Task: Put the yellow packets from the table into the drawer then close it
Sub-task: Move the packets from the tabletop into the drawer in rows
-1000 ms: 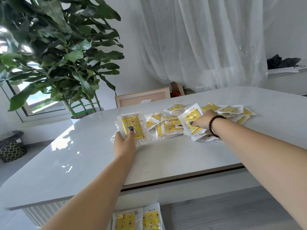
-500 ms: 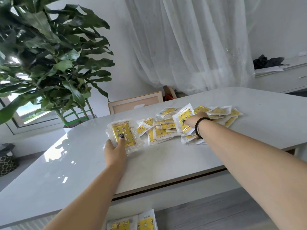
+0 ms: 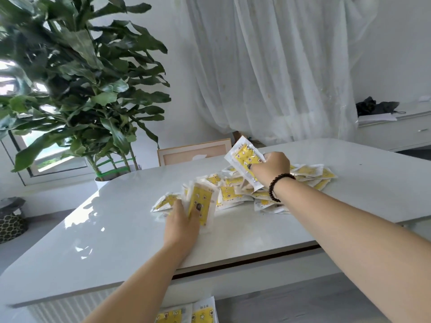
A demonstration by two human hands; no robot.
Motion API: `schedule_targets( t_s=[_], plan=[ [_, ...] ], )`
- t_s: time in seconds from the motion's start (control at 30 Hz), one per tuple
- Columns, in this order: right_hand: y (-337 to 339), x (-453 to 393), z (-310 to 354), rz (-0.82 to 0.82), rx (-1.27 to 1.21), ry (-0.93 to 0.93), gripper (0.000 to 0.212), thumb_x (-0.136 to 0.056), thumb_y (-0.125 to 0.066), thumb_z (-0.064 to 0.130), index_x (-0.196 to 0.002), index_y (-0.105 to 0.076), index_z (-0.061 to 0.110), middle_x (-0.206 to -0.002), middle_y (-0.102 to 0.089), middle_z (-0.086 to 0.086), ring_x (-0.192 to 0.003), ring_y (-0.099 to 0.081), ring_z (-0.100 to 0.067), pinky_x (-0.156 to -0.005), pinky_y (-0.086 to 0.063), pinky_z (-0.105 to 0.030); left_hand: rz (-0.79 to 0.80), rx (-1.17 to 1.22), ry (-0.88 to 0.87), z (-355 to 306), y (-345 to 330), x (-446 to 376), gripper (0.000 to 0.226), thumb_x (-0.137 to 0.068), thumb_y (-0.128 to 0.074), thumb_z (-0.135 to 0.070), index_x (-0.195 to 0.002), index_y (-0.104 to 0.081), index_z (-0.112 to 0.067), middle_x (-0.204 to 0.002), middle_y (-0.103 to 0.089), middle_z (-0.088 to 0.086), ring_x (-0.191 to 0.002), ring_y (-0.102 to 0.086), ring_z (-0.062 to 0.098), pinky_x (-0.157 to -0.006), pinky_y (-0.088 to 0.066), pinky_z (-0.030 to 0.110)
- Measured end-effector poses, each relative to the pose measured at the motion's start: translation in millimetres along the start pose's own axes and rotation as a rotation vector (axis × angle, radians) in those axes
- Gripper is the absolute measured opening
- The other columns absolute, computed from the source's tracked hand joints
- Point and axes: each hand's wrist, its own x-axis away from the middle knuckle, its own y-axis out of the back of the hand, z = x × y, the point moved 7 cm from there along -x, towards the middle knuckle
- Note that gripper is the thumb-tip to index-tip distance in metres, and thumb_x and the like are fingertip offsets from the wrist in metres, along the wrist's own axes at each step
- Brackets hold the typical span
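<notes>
Up on the glossy white tabletop [image 3: 112, 231], the left hand [image 3: 180, 226] grips a small stack of yellow, clear-edged plastic packets [image 3: 201, 207], thumb pressed on the top one, the stack tilted up on edge just beside the loose heap of yellow packets [image 3: 235, 192] spread across the table. The right hand [image 3: 271, 169], with a dark beaded bracelet [image 3: 278, 185] at the wrist, clutches another bunch of yellow packets [image 3: 245, 159] lifted above the heap. Two more yellow packets [image 3: 186, 314] lie below the table's near edge, in what appears to be the open drawer. A leafy green potted plant [image 3: 77, 89] stands behind the table at left.
</notes>
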Motion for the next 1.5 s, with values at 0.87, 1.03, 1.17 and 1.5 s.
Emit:
schedule_targets(
  t_s=[0.87, 1.03, 1.17, 1.5],
  plan=[
    [80.3, 180.1, 57.1, 0.816, -0.764, -0.177, 0.044, -0.07, -0.059, -0.005, -0.114, -0.061, -0.01, -0.116, -0.065, -0.023, -0.101, -0.066, -0.036, -0.085, -0.056, -0.046, 0.325, 0.056, 0.078, -55.6, 96.0, 147.3, 0.036, -0.092, -0.05, -0.01, -0.078, -0.073, -0.033, -0.086, -0.067, -0.004, -0.069, -0.059, 0.017, -0.047, -0.048, 0.018],
    [74.1, 189.3, 54.8, 0.879, -0.848, -0.19, 0.036, -0.072, -0.056, -0.008, -0.106, -0.066, -0.004, -0.112, -0.067, -0.022, -0.094, -0.069, -0.033, -0.079, -0.058, -0.042, 0.387, 0.223, 0.156, -45.2, 102.4, 151.3, 0.038, -0.097, -0.046, -0.045, -0.086, -0.076, -0.024, -0.088, -0.076, 0.008, -0.079, -0.07, 0.024, -0.072, -0.057, 0.033],
    [58.7, 197.7, 44.5, 0.902, -0.832, -0.232, 0.04, -0.073, -0.058, -0.006, -0.113, -0.064, -0.004, -0.115, -0.066, -0.022, -0.103, -0.065, -0.036, -0.086, -0.055, -0.047, 0.617, 0.342, 0.132, -46.0, 90.6, 161.1, 0.032, -0.094, -0.058, -0.038, -0.104, -0.072, -0.012, -0.101, -0.074, 0.012, -0.091, -0.07, 0.028, -0.09, -0.055, 0.04],
    [37.3, 190.7, -5.1, 0.452, -0.51, -0.333, 0.018, -0.086, -0.062, 0.014, -0.103, -0.065, 0.01, -0.112, -0.068, -0.008, -0.113, -0.058, -0.028, -0.101, -0.043, -0.048, 0.401, 0.346, 0.153, -35.9, 89.0, 152.8, 0.026, -0.094, -0.06, -0.031, -0.094, -0.073, -0.008, -0.092, -0.076, 0.009, -0.093, -0.071, 0.033, -0.091, -0.055, 0.048]
  ],
)
